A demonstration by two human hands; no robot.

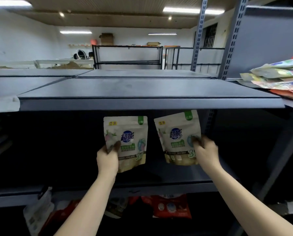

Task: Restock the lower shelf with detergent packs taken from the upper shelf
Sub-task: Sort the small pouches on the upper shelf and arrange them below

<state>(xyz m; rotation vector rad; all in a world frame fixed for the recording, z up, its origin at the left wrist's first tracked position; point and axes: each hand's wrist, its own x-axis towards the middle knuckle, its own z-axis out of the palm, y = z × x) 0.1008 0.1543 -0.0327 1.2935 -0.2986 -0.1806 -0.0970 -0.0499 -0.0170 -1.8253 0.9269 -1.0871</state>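
We hold one detergent pack in each hand. Our left hand (107, 158) pinches the left detergent pack (127, 142) at its lower left side, thumb on the front. Our right hand (206, 151) pinches the right detergent pack (177, 137) at its right edge. Both packs are upright, side by side but not touching, in the dark space under the upper shelf (142, 103) and above the lower shelf (159, 186). It looks like they hang in the air, but the dark makes this hard to tell. A pile of flat colourful packs (277, 77) lies far right on the upper shelf. Red bags (172, 207) sit below the lower shelf.
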